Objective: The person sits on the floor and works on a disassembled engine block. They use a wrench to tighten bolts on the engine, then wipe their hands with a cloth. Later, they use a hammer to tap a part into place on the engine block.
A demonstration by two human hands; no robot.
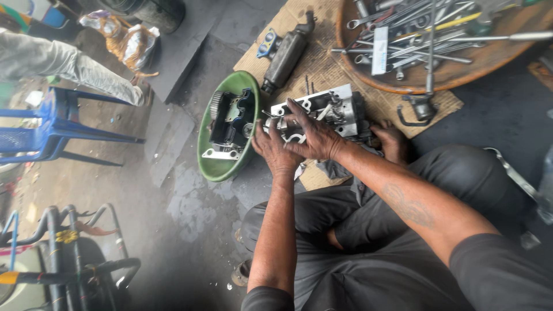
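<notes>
Person squatted on the floor, both hands on a grey metal engine head [337, 109] that sat on a sheet of cardboard [322, 69] just in front of the knees. Left hand [273, 148] gripped the near-left end of the casting, fingers curled narrow around its edge. Right hand [314, 135] lay over the top, crossing above the left, fingers spread wide and pressed onto the machined face. Whether either hand also held a small part could not be told.

Just left of the head sat a green oval basin [216, 167] holding a dark engine part with a gear [230, 124], nearly touching the left hand. Behind the head, a dark cylindrical part [285, 55] lay on the same cardboard. Upper right, a round wooden tray [478, 66] was full of wrenches [403, 29] and long tools. Blue stool [52, 124] stood well apart at left, with another person's trouser leg [69, 66] beside it.
</notes>
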